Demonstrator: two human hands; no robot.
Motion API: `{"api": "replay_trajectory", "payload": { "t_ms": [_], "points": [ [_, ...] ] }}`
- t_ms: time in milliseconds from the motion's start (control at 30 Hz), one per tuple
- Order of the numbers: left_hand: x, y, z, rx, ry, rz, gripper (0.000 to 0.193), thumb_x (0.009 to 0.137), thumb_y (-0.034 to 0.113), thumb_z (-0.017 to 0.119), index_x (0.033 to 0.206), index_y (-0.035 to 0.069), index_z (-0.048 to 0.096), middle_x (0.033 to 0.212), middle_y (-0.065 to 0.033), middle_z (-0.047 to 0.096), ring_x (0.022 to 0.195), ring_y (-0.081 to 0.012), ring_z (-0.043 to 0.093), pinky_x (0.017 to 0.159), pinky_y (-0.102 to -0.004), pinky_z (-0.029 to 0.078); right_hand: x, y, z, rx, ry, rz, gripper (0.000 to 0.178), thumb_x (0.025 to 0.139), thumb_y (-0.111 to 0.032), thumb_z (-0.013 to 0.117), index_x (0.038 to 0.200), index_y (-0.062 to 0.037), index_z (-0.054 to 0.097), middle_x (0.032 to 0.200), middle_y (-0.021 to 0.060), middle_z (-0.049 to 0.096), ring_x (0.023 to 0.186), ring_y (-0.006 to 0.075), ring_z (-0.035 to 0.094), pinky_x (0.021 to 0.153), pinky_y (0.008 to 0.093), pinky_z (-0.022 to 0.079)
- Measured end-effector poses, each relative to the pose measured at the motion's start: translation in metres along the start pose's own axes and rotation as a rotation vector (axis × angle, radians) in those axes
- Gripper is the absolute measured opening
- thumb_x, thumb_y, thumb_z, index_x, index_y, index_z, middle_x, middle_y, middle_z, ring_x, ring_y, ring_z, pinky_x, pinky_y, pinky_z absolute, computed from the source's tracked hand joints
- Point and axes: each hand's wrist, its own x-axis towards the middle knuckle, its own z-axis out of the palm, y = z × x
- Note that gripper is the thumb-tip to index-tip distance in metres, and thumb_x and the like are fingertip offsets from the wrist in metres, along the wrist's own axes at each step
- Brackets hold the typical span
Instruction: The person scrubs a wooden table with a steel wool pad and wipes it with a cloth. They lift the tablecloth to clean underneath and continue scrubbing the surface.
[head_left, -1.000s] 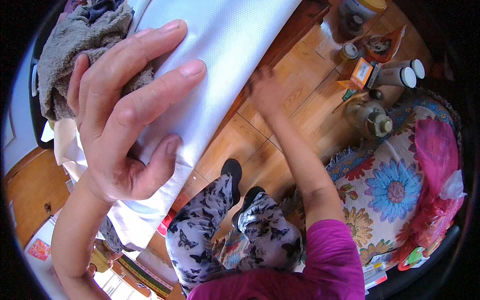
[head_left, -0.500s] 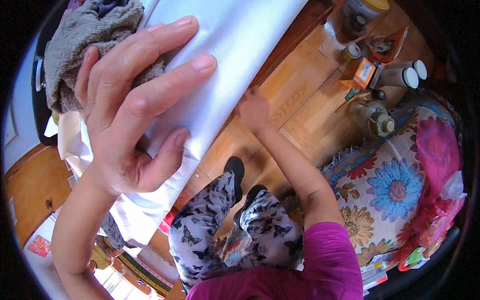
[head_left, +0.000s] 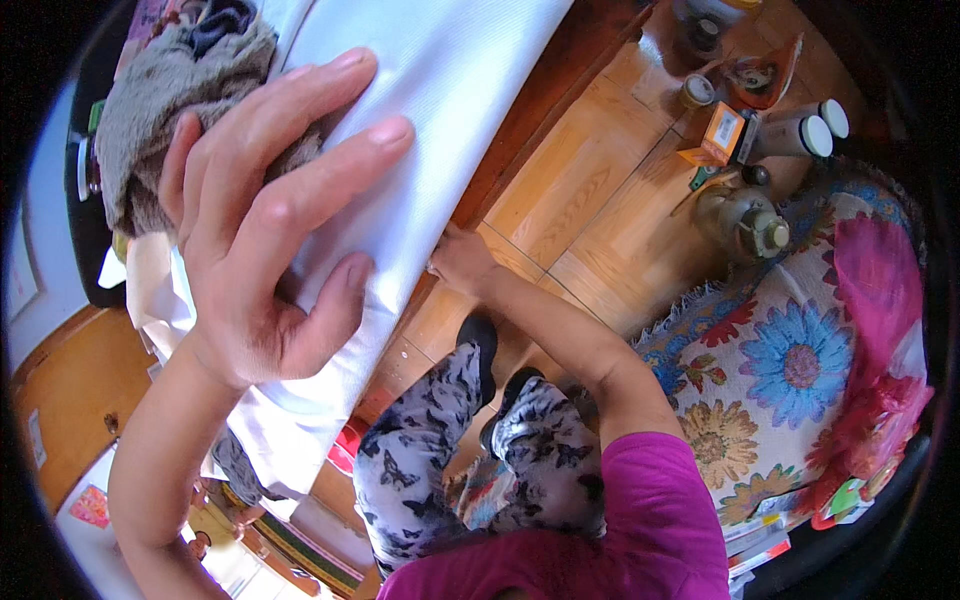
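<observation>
The left hand (head_left: 265, 235) is held over the cloth (head_left: 450, 100), its fingers curved and spread wide; contact cannot be told. The cloth, white and finely ribbed, is spread along a wooden edge (head_left: 563, 80). Its straight border is met by the right hand (head_left: 462, 260), whose fingers are partly hidden; whether anything is gripped cannot be told. A fuzzy, rumpled towel (head_left: 140, 140) is bunched behind the left hand; a rounded bottle (head_left: 730, 218) is set beside a fringed throw (head_left: 760, 420).

Pink plastic (head_left: 878, 280) lies on a flowered cover (head_left: 725, 440) near a capped jar (head_left: 725, 215).
</observation>
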Motion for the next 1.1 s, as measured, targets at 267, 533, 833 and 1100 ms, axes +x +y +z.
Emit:
{"api": "replay_trajectory", "payload": {
  "t_ms": [267,533,833,1100],
  "points": [
    [0.004,0.007,-0.003,0.043,0.013,0.007,0.053,0.078,0.024,0.058,0.127,0.005,0.060,0.142,-0.0268,0.052,0.129,-0.0372,0.053,0.116,-0.0475,0.020,0.082,0.100,-0.079,0.016,0.614,0.570,0.028,0.095,-0.018,0.050,0.115,-0.0045,0.065,0.111,0.0156,0.063,0.099,0.0349,0.057,0.084,0.0469,0.048],
    [-0.001,0.004,-0.001,0.038,0.005,-0.009,0.053,0.081,0.026,0.056,0.130,0.005,0.058,0.141,-0.0288,0.051,0.129,-0.0380,0.053,0.115,-0.0476,0.021,0.078,-0.049,0.070,0.904,0.353,0.248,0.056,0.096,-0.036,0.052,0.138,0.0016,0.050,0.134,0.0241,0.055,0.131,0.0373,0.046,0.115,0.0450,0.035],
    [0.002,0.009,0.000,0.037,0.032,-0.022,0.050,0.080,0.024,0.058,0.126,0.005,0.061,0.140,-0.0277,0.053,0.129,-0.0370,0.053,0.117,-0.0451,0.018,0.097,0.122,-0.113,-0.092,0.575,0.556,0.043,0.100,-0.035,0.047,0.124,-0.0033,0.062,0.125,0.0170,0.061,0.112,0.0384,0.051,0.106,0.0516,0.035],
    [-0.003,0.003,0.005,0.001,0.107,-0.044,0.052,0.073,0.023,0.061,0.123,0.012,0.067,0.136,-0.0164,0.060,0.125,-0.0299,0.055,0.117,-0.0392,0.014,0.062,-0.065,0.008,1.013,0.203,0.399,0.052,0.098,-0.037,0.051,0.138,-0.0049,0.054,0.142,0.0204,0.053,0.136,0.0349,0.043,0.115,0.0438,0.032]
  ]
}}
